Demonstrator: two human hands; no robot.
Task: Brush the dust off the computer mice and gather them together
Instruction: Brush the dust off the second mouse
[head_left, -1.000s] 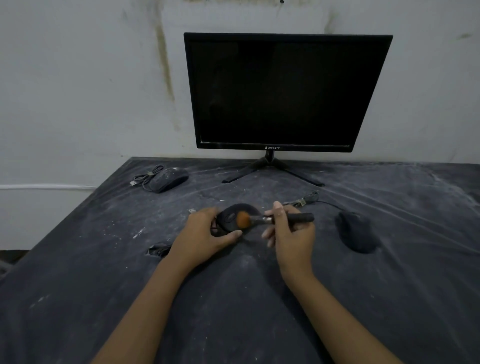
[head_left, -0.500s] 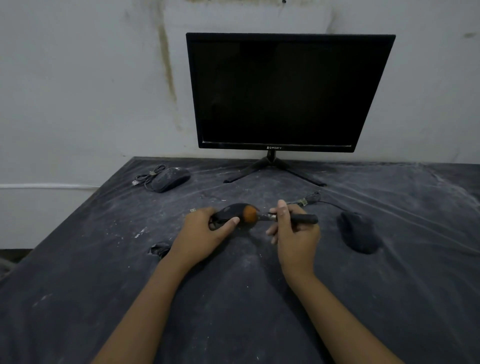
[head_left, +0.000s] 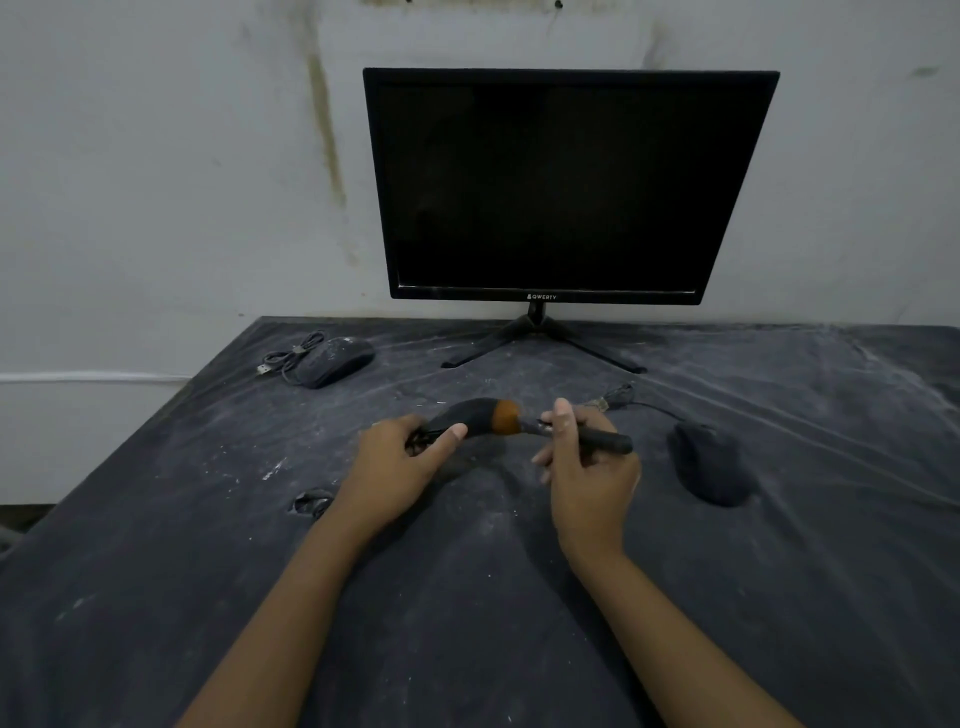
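My left hand grips a black mouse at the middle of the table, lifted and tilted on its side. My right hand pinches the dark handle of a brush, whose orange bristles touch the right end of the held mouse. A second dusty black mouse lies to the right of my right hand, its cable running back toward the monitor. A third dusty mouse with a coiled USB cable lies at the far left of the table.
A black monitor on a tripod stand stands at the table's back edge against a stained wall. The table wears a dusty black cloth. A small dark cable bundle lies left of my left wrist.
The brush head has swept from the top of the held mouse to its right end. My left hand has turned the mouse more onto its side.
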